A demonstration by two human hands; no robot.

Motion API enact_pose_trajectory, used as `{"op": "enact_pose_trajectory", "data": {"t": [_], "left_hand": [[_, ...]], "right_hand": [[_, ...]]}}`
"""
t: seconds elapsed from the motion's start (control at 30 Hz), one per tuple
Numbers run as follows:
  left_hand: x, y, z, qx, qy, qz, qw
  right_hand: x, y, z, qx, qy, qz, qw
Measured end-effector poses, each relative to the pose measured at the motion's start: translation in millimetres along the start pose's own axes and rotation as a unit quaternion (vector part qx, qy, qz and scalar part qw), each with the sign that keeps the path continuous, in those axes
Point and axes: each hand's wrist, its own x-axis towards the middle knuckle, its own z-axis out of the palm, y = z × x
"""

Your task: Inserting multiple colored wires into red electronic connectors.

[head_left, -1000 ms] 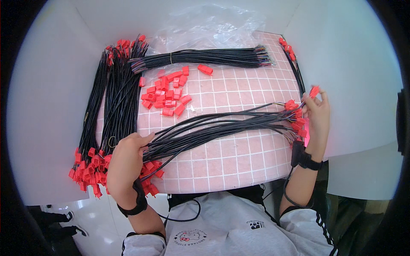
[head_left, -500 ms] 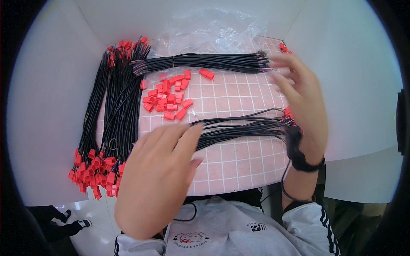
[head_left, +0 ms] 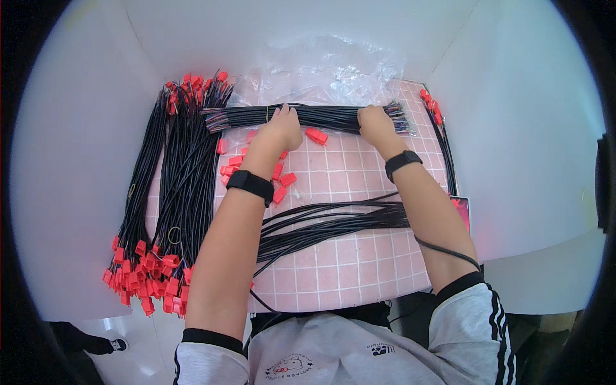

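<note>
A long bundle of black cables (head_left: 327, 117) with bare coloured wire ends lies crosswise at the far side, a thin tie round its left part. My left hand (head_left: 285, 127) grips it just right of that tie, fingers bent over the cables. Near its right end my right hand (head_left: 377, 126) has its fingers closed round the same bundle. Beneath my forearms, a looser group of black cables (head_left: 333, 215) stretches across the middle; my arms hide both its ends. Small red plastic connector housings (head_left: 280, 194) lie in a pile, partly covered by my left forearm.
Stacked black cables with red connectors (head_left: 186, 167) fill the left side. Crumpled clear plastic bag (head_left: 333, 67) sits behind the bundle. A few finished-looking cables (head_left: 443, 144) line the right edge, near a phone-like pink-screened object (head_left: 463, 215). White panels (head_left: 526, 128) enclose the pink tiled tabletop (head_left: 346, 269).
Both hands have reached forward onto the far bundle and closed on it. My left hand came from over the middle cables; my right came in from the bundle's right end.
</note>
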Motion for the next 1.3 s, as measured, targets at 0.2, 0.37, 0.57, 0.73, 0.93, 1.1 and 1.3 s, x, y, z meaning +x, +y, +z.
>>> {"op": "enact_pose_trajectory", "data": {"t": [0.2,0.37,0.57,0.73,0.93,1.1,1.3], "left_hand": [[15,-3,28,-0.043,0.069,0.001,0.997],[15,-19,31,-0.064,0.130,-0.004,0.989],[10,-23,26,-0.092,0.134,-0.014,0.987],[10,-27,20,-0.087,0.164,-0.009,0.983],[-27,-11,-21,-0.392,0.103,0.068,0.912],[-121,38,-42,-0.449,0.105,0.357,0.812],[-179,65,-43,-0.699,-0.087,0.360,0.612]], "right_hand": [[-1,28,-38,0.252,0.015,-0.061,0.966],[-3,28,-95,0.223,0.067,-0.088,0.968],[-10,81,-140,0.148,0.280,-0.043,0.948],[-44,113,-210,0.174,0.407,-0.035,0.896],[-74,110,-237,0.278,0.478,-0.122,0.824],[-110,96,-241,0.320,0.349,-0.092,0.876],[-124,62,-223,0.416,0.257,-0.236,0.839]]}}
